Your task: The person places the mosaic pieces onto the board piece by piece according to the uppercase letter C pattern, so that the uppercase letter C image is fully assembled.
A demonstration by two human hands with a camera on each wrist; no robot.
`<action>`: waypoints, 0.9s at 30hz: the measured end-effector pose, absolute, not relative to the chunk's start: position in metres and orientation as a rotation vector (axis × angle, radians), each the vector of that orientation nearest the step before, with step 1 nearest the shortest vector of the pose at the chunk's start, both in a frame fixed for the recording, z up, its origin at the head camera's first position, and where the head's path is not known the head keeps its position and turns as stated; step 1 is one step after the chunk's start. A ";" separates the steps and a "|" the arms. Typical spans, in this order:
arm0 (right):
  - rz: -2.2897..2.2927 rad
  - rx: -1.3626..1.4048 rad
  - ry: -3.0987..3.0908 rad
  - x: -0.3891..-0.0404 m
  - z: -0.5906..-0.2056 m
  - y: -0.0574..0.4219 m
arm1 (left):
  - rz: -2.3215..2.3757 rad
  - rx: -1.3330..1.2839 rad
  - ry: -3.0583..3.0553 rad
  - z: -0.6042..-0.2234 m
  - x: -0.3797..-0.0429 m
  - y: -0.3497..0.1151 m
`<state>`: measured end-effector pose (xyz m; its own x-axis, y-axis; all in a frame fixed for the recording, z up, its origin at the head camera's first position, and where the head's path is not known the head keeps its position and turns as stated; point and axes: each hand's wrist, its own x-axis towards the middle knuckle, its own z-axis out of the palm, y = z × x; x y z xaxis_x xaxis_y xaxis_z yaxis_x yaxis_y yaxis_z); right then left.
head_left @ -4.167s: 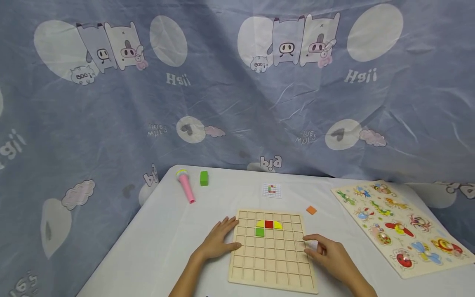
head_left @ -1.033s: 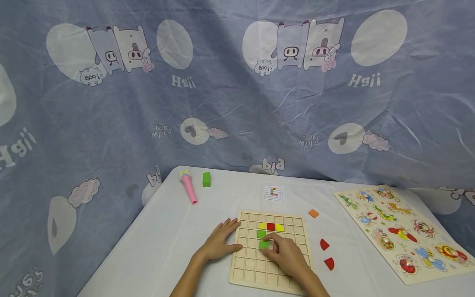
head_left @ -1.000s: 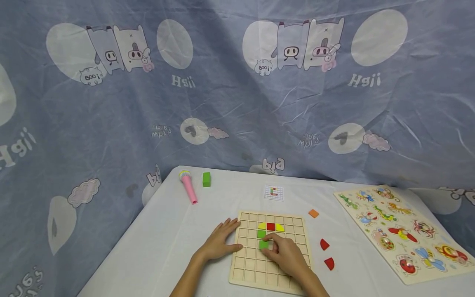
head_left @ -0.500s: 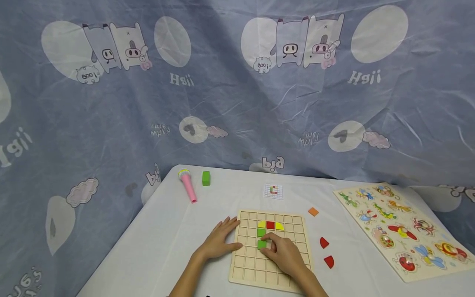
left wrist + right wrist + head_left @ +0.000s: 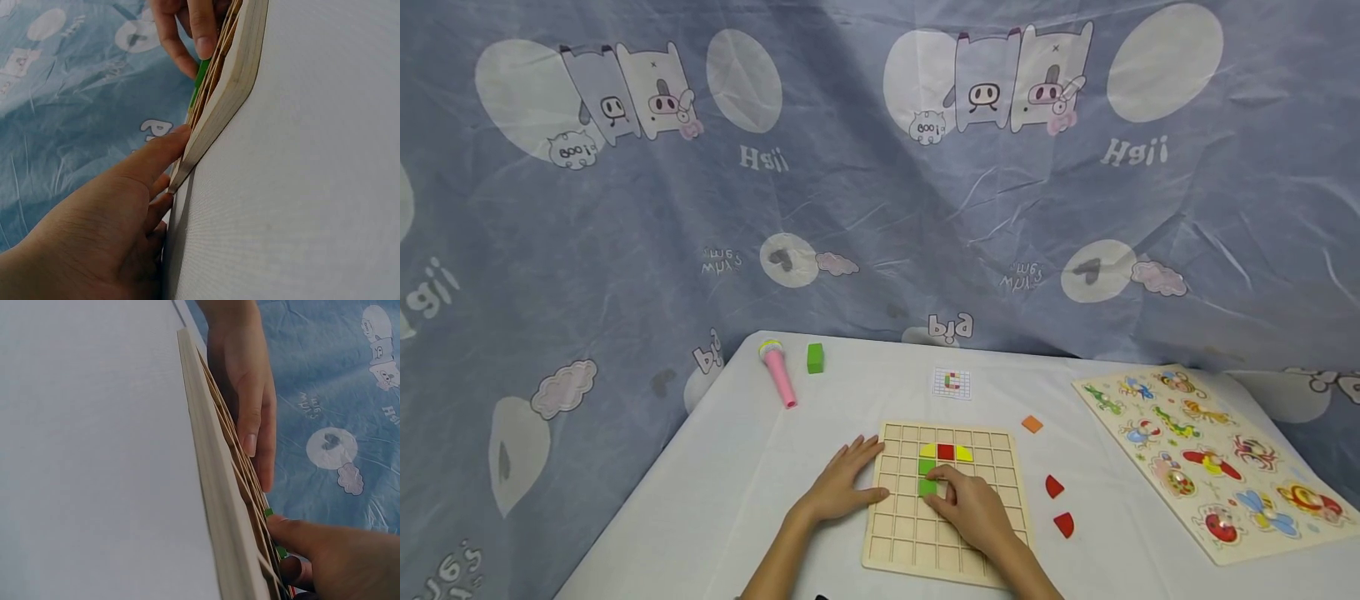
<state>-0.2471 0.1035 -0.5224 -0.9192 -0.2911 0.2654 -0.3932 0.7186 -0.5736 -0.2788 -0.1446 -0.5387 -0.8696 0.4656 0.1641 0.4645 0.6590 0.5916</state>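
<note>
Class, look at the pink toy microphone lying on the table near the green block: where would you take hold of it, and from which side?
Pinch the pink toy microphone across its slim pink handle, coming down from above. It lies flat on the table, so only the top and sides are free. The rounder yellow-ringed head is probably harder to pinch, and the green block sits apart to its right, leaving room.

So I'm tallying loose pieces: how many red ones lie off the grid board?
2, both on the table right of the grid board: one red piece farther away, another red piece nearer. None seem hidden.
</note>
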 end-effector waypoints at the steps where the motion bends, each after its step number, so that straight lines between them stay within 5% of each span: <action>1: 0.971 0.549 -2.766 -0.247 -0.522 0.103 | 1.020 0.803 2.860 -0.539 -0.279 -0.144; 27: 1.012 0.514 -2.738 -0.248 -0.524 0.103 | 1.032 0.793 2.848 -0.536 -0.278 -0.144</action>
<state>-0.2485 0.1030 -0.5243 -0.9245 -0.2578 0.2807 -0.3784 0.7089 -0.5951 -0.2776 -0.1437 -0.5363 -0.8717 0.4642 0.1573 0.4572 0.6546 0.6021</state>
